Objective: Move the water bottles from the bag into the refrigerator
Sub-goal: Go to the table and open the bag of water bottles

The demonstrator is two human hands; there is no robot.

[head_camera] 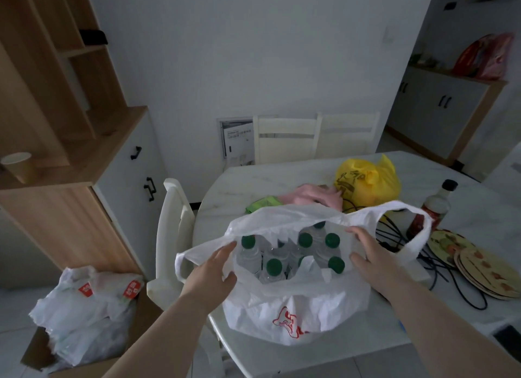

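Note:
A white plastic bag point(296, 313) with a red logo stands at the near edge of the white table point(270, 177). Its mouth gapes, showing several clear water bottles point(273, 267) with green caps standing upright inside. My left hand point(214, 267) grips the bag's left rim and handle. My right hand point(372, 256) rests on the right rim, fingers spread against the plastic, holding it apart. Neither hand touches a bottle. No refrigerator is in view.
On the table behind the bag lie a yellow bag point(366, 180), pink and green cloths point(310, 197), a dark-capped sauce bottle point(431, 205), black cables point(400, 239) and round fans point(485, 267). A white chair point(172, 236) stands left; a box of bags point(87, 310) sits on the floor beside a wooden cabinet point(64, 180).

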